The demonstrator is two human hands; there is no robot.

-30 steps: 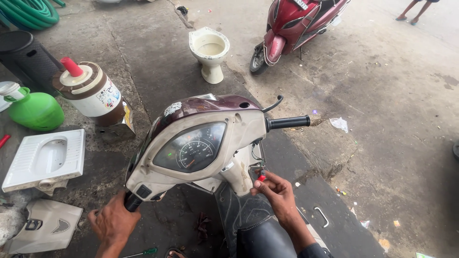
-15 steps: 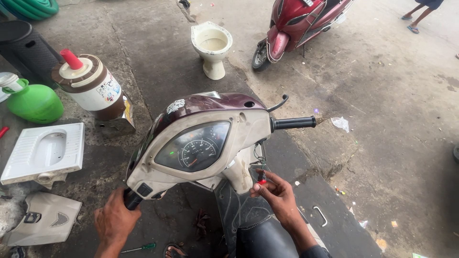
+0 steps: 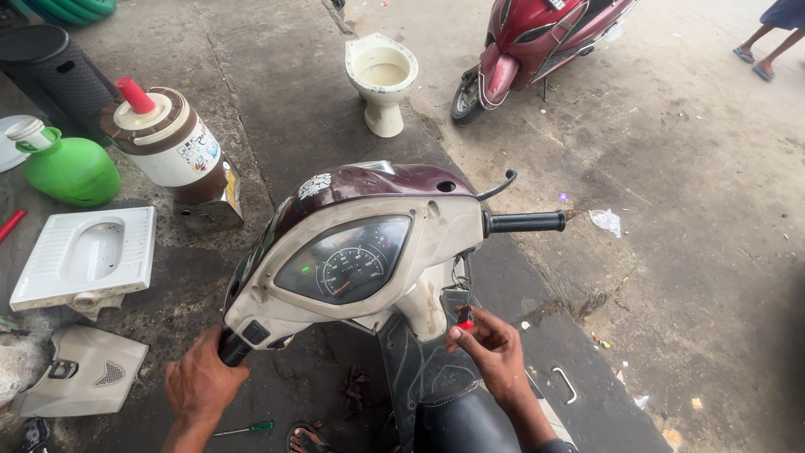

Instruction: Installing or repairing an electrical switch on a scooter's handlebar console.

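I look down on a maroon and cream scooter handlebar unit [image 3: 360,243] with its speedometer dial [image 3: 345,268] facing me. My left hand [image 3: 199,384] is closed around the black left grip [image 3: 233,346]. My right hand [image 3: 489,352] pinches a small red-tipped connector [image 3: 464,319] on loose wires hanging under the right side of the handlebar cover. The black right grip [image 3: 525,222] and its brake lever [image 3: 496,186] stick out free.
A white squat pan [image 3: 84,256], a grey scooter panel [image 3: 80,369], a green jug [image 3: 63,168], a brown-and-white tank model [image 3: 168,147] and a black bin [image 3: 54,71] lie left. Ahead stand a cream toilet bowl [image 3: 381,75] and a red scooter [image 3: 537,38]. A green screwdriver [image 3: 247,429] lies below.
My right hand has shifted slightly while working the red connector under the handlebar. My left hand has stayed on the left grip. The view has tilted a little.
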